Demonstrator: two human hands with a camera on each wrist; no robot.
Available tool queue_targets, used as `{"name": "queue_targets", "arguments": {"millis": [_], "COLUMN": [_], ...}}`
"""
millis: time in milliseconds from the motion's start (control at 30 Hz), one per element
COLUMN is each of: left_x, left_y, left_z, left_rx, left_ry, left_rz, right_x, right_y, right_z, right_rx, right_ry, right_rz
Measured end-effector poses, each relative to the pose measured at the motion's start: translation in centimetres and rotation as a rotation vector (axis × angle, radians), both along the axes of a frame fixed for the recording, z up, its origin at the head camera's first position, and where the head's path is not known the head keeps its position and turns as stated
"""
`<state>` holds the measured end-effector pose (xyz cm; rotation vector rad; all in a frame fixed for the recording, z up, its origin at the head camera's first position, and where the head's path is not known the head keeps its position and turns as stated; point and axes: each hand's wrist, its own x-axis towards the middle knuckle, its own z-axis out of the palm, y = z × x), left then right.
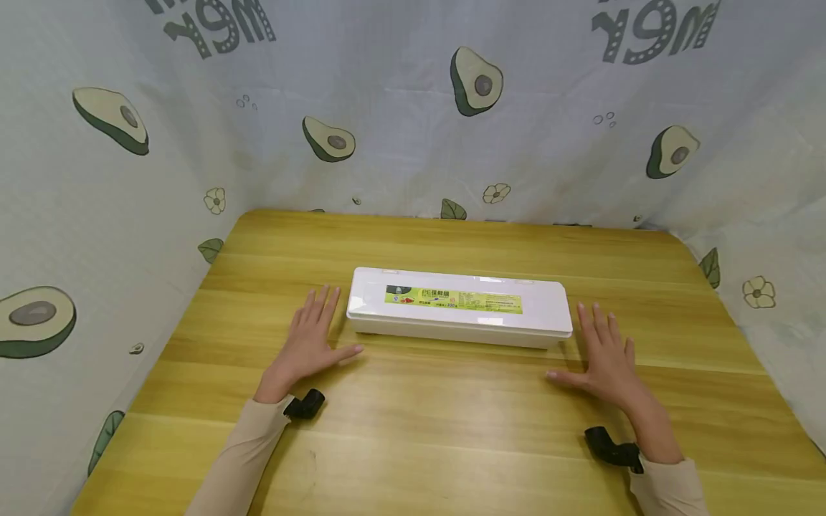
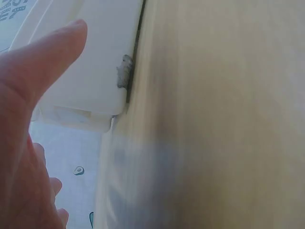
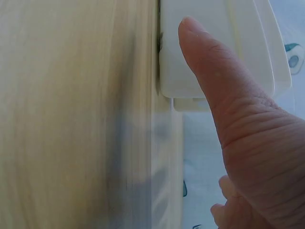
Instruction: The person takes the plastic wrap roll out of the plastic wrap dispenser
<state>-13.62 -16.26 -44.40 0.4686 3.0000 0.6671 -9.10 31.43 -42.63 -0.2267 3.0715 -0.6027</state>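
A long white plastic wrap box [image 1: 461, 304] lies on the table, its lid down and a yellow-green label [image 1: 454, 299] along the top. Beside the box's left end is my left hand [image 1: 308, 347], fingers spread and thumb pointing toward the front of the box. My right hand [image 1: 605, 358] is spread the same way just past the right end. Both hands hold nothing. The left wrist view shows the box's side [image 2: 90, 67] behind my thumb, with a small grey scuffed spot [image 2: 125, 71] low on it. In the right wrist view the box end [image 3: 205, 57] stands behind the right thumb.
The wooden table [image 1: 426, 423] has yellow-brown grain. A pale curtain [image 1: 400, 86] printed with avocados and leaves hangs behind it and along both sides. Each wrist wears a black camera mount, one on the left [image 1: 305, 405] and one on the right [image 1: 611, 448].
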Motion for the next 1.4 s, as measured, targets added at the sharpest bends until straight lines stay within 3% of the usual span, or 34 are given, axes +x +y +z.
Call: {"name": "queue_targets", "arguments": {"millis": [400,800,1067,1233,1400], "left_x": [-1.6,-2.5,-3.0,-3.5,-3.8], "left_y": [0.5,1.2,1.3,1.9,2.3], "left_z": [0.0,0.2,-0.5,-0.7,-0.9], "left_rx": [0.095,0.358,0.541,0.676,0.720], "left_ry": [-0.038,-0.163,-0.182,-0.196,-0.188], "left_rz": [-0.027,-0.042,-0.097,-0.141,-0.150], "right_x": [-0.2,-0.2,0.0,-0.1,-0.3], "right_y": [0.1,0.3,0.4,0.5,0.4], "right_z": [0.7,1.5,1.8,2.1,2.4], "right_rx": [0.017,0.007,0.006,0.011,-0.006], "right_ry": [0.010,0.042,0.017,0.054,0.070], "right_rz": [0.028,0.045,0.049,0.056,0.059]}}
